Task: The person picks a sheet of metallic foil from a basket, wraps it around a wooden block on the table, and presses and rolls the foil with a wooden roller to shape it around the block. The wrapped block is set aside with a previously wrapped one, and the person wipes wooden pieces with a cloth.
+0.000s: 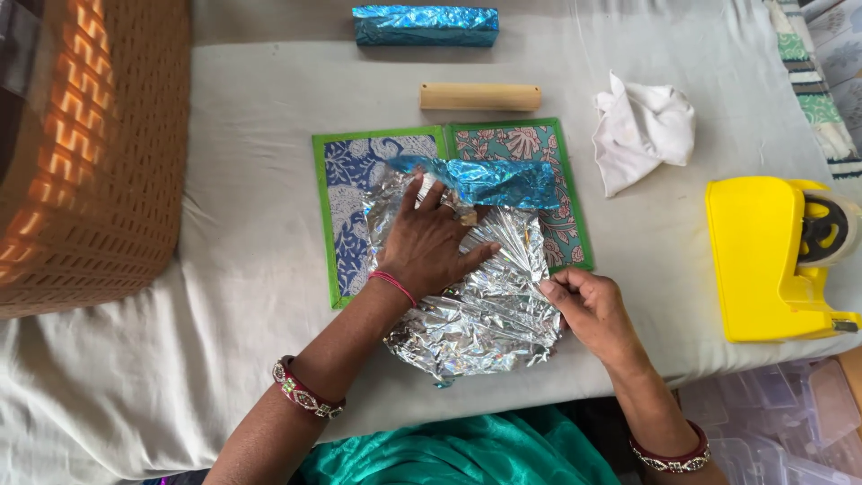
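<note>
A fold of teal green cloth [467,454] lies closest to the viewer, at the bottom edge between the two forearms, each of which wears a red bangle. Just beyond it, a crumpled sheet of silver foil wrap [489,314] spreads over the white-sheeted counter [224,269], its far edge turned over to show a shiny blue side. The left hand [429,247] lies flat and spread on the foil, palm down, pressing it in place rather than gripping it. The right hand [588,305] pinches the foil's right edge between thumb and fingertips. Under the foil sits a green-bordered patterned board [346,171], blue on its left half and teal with pink on its right. Farther back lies a pale wooden block [480,97], and beyond that a box wrapped in blue foil [425,25]. A crumpled white cloth [642,130] rests to the right, near a yellow tape dispenser [772,260]. A woven brown basket [90,144] stands on the left.
</note>
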